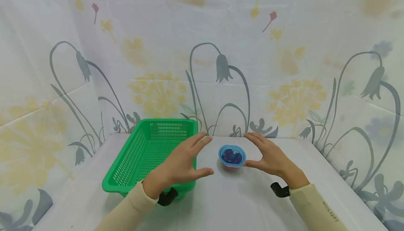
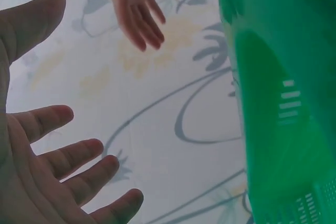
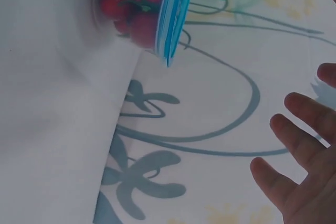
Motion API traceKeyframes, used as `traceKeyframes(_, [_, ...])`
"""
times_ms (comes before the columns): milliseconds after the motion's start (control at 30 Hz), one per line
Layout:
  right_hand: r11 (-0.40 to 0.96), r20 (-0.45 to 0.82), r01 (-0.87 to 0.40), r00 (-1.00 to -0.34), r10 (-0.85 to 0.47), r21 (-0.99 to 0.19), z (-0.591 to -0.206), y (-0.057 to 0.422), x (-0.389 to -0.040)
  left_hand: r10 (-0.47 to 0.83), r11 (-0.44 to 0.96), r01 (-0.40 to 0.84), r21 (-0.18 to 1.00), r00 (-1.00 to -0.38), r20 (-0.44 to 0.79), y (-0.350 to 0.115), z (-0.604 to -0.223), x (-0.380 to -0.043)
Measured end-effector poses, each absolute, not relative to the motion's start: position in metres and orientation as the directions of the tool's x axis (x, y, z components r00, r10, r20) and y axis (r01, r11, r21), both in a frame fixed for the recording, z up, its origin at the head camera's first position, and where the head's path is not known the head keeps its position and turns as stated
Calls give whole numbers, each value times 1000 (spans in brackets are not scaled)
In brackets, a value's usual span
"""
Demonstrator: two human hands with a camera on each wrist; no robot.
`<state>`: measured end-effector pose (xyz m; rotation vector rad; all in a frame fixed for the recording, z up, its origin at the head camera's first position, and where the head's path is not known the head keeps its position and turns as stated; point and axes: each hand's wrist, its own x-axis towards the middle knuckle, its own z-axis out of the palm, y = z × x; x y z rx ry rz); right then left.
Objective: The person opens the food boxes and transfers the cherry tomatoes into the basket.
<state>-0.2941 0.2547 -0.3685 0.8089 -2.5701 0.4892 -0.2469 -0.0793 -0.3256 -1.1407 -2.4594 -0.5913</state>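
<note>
A small clear tub of tomatoes (image 1: 232, 156) with a blue lid stands on the table; red tomatoes with green stems show through its wall in the right wrist view, where the blue lid (image 3: 176, 17) is seen edge-on. My right hand (image 1: 269, 155) is raised to the right of the tub, fingers spread and nothing held. Its thumb tip overlaps the lid's edge in the head view, and I cannot tell whether they touch. My left hand (image 1: 181, 162) hovers by the right side of a green basket (image 1: 118, 164), fingers apart and holding nothing.
The basket has slotted walls and stands left of the tub. A white cloth covers the table (image 1: 227, 203). Behind it hangs a flower-printed curtain (image 1: 202, 94), which also closes off both sides. A black wrist strap piece (image 1: 280, 190) sits below the right wrist.
</note>
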Motion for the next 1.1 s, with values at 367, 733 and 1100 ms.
traceKeyframes(367, [725,429,-550,-821,-377,-414,-383,253,-292,692,599,779,186,-620,370,-50,-317,-249])
traceKeyframes(733, [553,357,-479,-878,-320,-682,-409,246,-303,715,602,756,256,-654,247,-31,-312,-268])
traceKeyframes(1100, [472,185,-283,-952,-244,-835,-424,238,-306,737,589,731,344,-661,141,-13,-311,-292])
